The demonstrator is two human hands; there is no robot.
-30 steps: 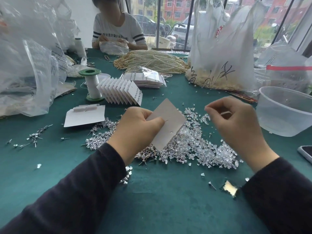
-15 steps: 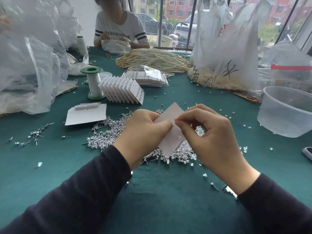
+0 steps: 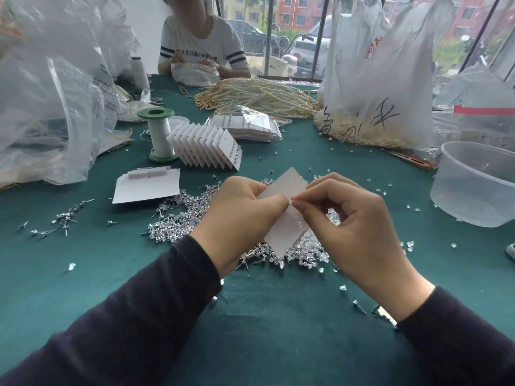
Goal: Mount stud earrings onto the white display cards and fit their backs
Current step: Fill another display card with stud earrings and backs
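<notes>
Now the right hand (image 3: 359, 232), apart a second ago, has closed in; its pinched fingertips (image 3: 299, 203) meet the left hand (image 3: 245, 215) gripping the white card (image 3: 287, 188) at frame centre, likely pressing a back on. One clear back (image 3: 299, 224) already shows; behind, the finished cards (image 3: 209, 147) stand fanned

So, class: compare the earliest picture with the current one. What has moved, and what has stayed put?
The right hand has moved leftward from out at the side to the card, and its fingertips now pinch at the card's middle, meeting the left hand. What it pinches is too small to tell. The left hand still holds the card over the stud pile. The tub is unmoved.
</notes>
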